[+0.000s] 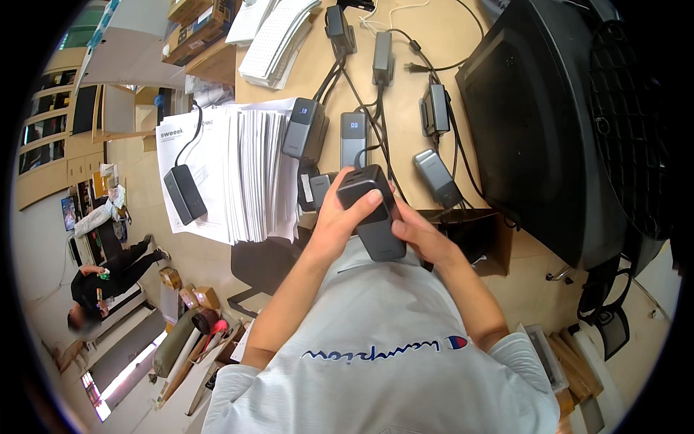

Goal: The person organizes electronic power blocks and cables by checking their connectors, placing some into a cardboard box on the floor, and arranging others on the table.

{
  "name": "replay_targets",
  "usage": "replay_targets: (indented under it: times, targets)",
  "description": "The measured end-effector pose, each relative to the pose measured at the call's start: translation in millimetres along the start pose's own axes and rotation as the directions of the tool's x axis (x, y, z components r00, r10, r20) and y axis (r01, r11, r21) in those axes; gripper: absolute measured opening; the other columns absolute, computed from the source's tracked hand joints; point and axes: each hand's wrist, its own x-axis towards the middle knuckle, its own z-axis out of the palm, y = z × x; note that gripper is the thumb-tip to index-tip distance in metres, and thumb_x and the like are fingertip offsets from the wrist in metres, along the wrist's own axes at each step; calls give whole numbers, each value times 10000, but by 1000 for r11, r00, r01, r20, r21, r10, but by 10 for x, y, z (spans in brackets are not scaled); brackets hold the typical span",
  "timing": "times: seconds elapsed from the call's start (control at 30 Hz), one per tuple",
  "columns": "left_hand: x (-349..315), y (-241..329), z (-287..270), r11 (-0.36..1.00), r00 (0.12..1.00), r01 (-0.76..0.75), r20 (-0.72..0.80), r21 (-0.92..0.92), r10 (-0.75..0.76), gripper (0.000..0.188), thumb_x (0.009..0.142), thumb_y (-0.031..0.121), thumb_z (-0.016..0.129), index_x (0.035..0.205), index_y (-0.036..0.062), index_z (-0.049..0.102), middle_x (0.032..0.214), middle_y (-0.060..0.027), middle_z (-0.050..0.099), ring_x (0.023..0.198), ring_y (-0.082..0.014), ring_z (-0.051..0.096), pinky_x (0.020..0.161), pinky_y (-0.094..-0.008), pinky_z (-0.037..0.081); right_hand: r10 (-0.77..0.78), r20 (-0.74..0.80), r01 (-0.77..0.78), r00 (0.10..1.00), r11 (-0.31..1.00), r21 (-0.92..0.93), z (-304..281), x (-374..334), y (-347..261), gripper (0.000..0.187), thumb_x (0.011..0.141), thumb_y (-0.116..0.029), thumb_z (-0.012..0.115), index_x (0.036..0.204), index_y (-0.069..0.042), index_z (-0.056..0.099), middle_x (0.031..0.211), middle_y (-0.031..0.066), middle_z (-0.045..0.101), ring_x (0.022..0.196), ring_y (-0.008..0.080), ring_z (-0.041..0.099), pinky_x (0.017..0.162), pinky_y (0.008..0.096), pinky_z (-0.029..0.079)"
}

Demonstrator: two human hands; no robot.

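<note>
A large dark grey power bank (382, 235) is held close to my body, above the table's near edge. My left hand (334, 226) wraps its left side, with the thumb laid across its upper part. My right hand (426, 237) grips it from the right, thumb against the side; most fingers are hidden beneath. A black cable runs down to its far end, though whether it is plugged in I cannot tell. Just beyond lie two power banks with lit displays, one tilted (303, 130) and one flat (353, 134). Another power bank (437, 177) lies to the right.
Black charger blocks (383, 58) and tangled cables cover the table's middle. A paper stack (253, 166) at left carries a black power bank (185, 194). A large black monitor (535, 123) borders the right. An open cardboard box (499, 246) sits below the edge. Another person (108, 278) is far left.
</note>
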Motion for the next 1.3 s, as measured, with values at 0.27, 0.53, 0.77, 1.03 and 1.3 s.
replay_targets:
  times: [0.27,0.53,0.77,1.03,1.3]
  targets:
    - [432,-158,24,932,967,-121,-170,341,187,610,1073,516,379,1401,16,503,1409,-123,514,1333,-240,458,1123,-359,328,-332,-375,152,865,887,-436,-295,229,-1,444,897,-255,790,1187,-42,530,1010,36,619,935,113,611,817,280,521]
    - [1079,-659,-1018,965,884,235,-387,-121,-264,644,1053,538,440,1393,-1,532,1342,-158,574,1301,-254,522,1131,-394,373,72,-490,-89,869,996,-12,-846,891,136,395,967,-420,693,1102,-68,576,905,72,655,739,187,721,603,310,581]
    - [1526,-813,-1203,857,847,432,-198,-283,-493,658,1039,615,363,1351,79,586,1227,-123,666,1130,-269,645,968,-461,537,178,-406,-177,896,983,41,-971,1301,380,458,972,-497,648,1093,-60,584,866,79,670,653,180,691,559,295,563]
    - [1444,-683,-1230,853,844,387,-237,-351,-480,654,1009,665,372,1166,90,640,902,-120,670,767,-291,698,511,-522,617,217,-333,-203,917,976,79,-876,1460,466,513,960,-497,662,1159,-40,540,858,82,650,676,179,686,594,304,567]
    - [1305,-429,-1290,878,861,439,-188,-192,-472,743,1010,678,387,1388,61,556,1263,-142,656,1074,-257,675,875,-401,587,136,-387,-133,912,991,35,-783,1547,499,504,952,-444,703,1201,-44,525,930,90,641,727,171,691,629,298,571]
